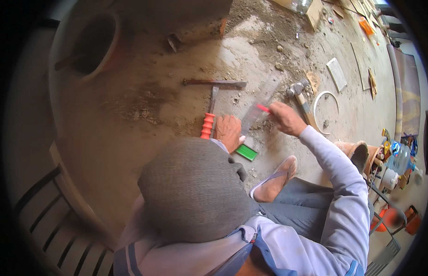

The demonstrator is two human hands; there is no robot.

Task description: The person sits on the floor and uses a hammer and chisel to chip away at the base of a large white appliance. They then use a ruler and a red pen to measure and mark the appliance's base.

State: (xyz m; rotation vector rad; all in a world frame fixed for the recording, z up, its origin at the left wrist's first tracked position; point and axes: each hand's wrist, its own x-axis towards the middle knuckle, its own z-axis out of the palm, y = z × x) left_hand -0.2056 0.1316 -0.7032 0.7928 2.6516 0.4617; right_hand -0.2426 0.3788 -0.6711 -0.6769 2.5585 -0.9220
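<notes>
My left hand (229, 132) rests low over the floor, back up and fingers bent under. Its thumb is beside a green rectangular block (246, 152), and what its fingers grip is hidden. My right hand (288, 119) is closed around a slim red stick (263, 108). Under the stick's tip lies a pale, see-through strip like a ruler (262, 100), slanting down toward my left hand. Next to my left hand is a chisel with a ribbed red handle (207, 125). Across its tip lies a rusty metal bar (215, 84). A grey cloth-covered rounded shape (195, 188) hides my left forearm.
A hammer (302, 102) and a white ring (326, 112) lie right of my right hand. Rubble (280, 48) and a white rectangular panel (336, 74) are farther off. A bucket (97, 43) stands far left; a clear water jug (398, 158) is at right. My sandalled foot (277, 178) is close by.
</notes>
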